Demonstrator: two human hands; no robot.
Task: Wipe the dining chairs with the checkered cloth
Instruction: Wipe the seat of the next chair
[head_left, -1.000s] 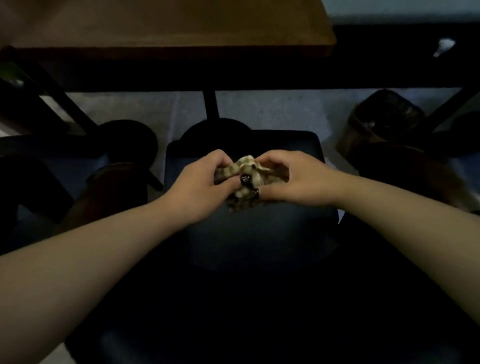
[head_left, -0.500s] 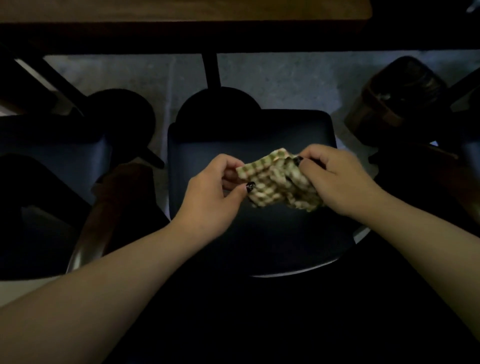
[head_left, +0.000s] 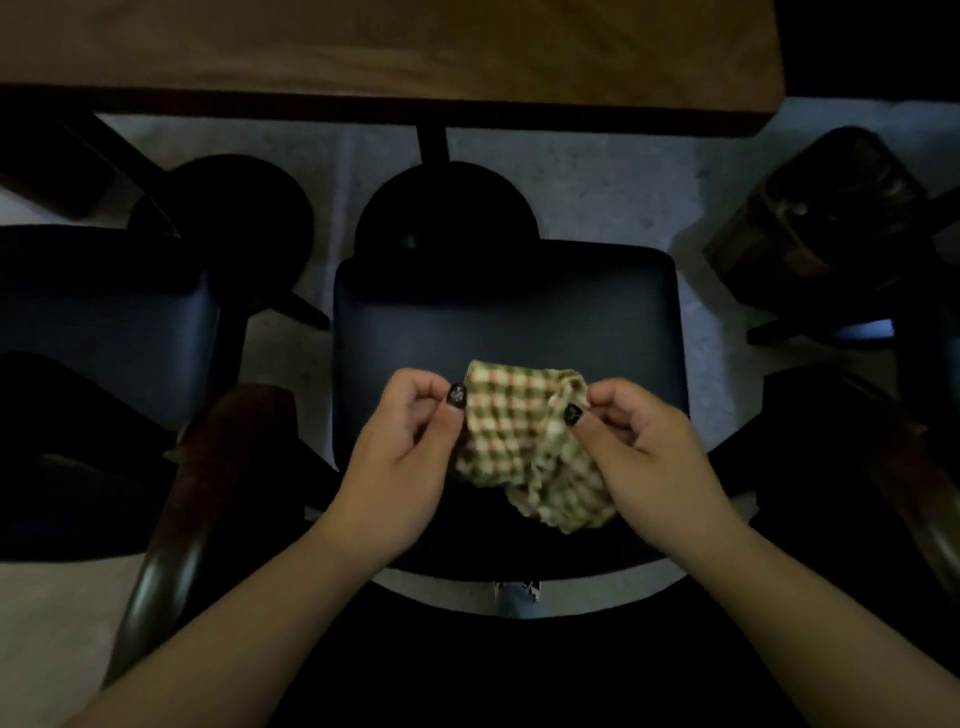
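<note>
A green, cream and red checkered cloth (head_left: 511, 439) hangs spread between both hands, just above the dark padded seat of the dining chair (head_left: 498, 317) in the middle of the view. My left hand (head_left: 402, 452) pinches its upper left edge with thumb and forefinger. My right hand (head_left: 641, 447) pinches the upper right edge the same way. The cloth's lower part droops crumpled under my right hand. The room is dim.
A wooden table (head_left: 395, 57) runs across the top, its post and round base behind the chair. A second dark chair (head_left: 109, 306) with a wooden arm stands at the left, another chair (head_left: 826, 218) at the right. Pale floor shows between them.
The cloth was bunched tight between both hands; now they have drawn apart and spread it open. Both hands have come lower and nearer over the seat.
</note>
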